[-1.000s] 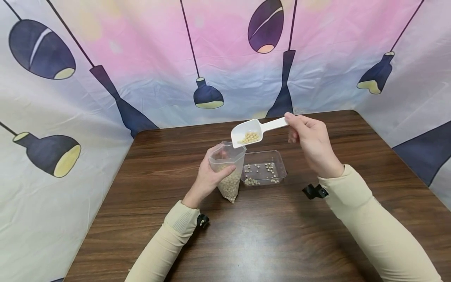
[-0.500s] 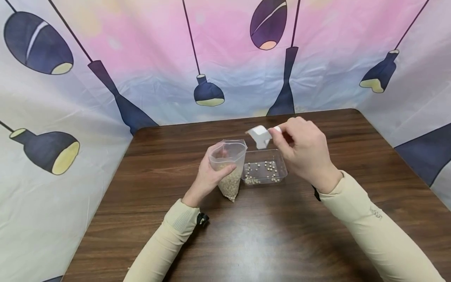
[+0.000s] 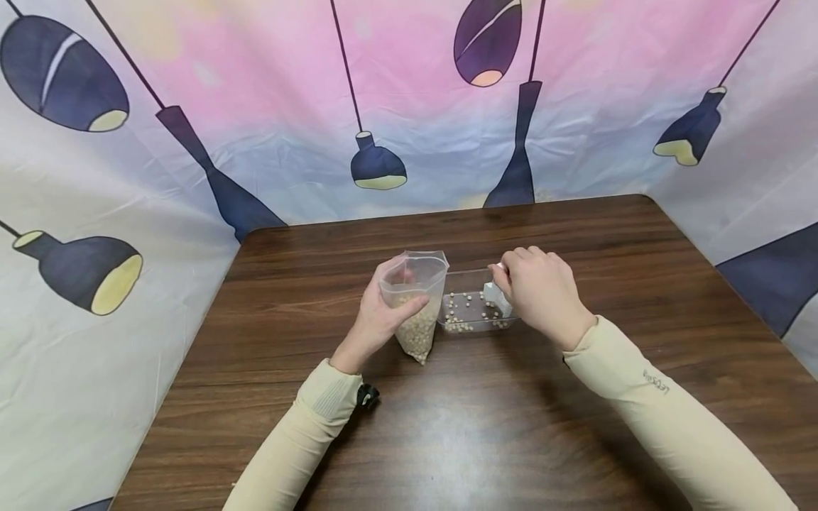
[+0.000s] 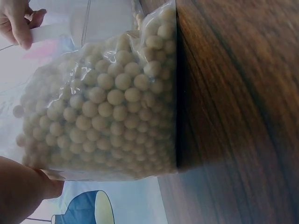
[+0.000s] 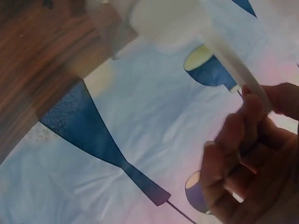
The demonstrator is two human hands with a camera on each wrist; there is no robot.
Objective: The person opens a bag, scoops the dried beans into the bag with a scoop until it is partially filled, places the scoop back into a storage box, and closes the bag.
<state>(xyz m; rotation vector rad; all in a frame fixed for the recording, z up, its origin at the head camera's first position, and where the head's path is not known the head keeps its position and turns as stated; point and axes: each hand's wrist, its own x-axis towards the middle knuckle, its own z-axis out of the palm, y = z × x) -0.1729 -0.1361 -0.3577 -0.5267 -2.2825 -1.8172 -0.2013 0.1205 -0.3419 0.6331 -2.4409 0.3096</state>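
Note:
My left hand (image 3: 381,309) grips a clear plastic bag (image 3: 418,323) upright, its mouth spread open at the top. Pale round balls (image 4: 107,102), bean-like in size, fill its lower part. Just right of the bag is a clear plastic box (image 3: 465,282) with a scattering of the same balls on its floor. My right hand (image 3: 542,289) pinches the handle of a white scoop (image 3: 498,298), whose head dips into the box's right side. In the right wrist view the scoop's handle (image 5: 238,67) sits between thumb and fingers; its head is blurred. How much the scoop contains is hidden.
Everything stands on a dark wood-grain table (image 3: 460,426). Behind it hangs a cloth backdrop (image 3: 287,106) printed with lamps, close to the table's far edge. A small black device (image 3: 367,397) is strapped at the left wrist.
The right hand has turned the scoop over, carrying it from above the bag's mouth rightward and down into the box. Balls seen in the scoop earlier no longer show. The left hand stays put.

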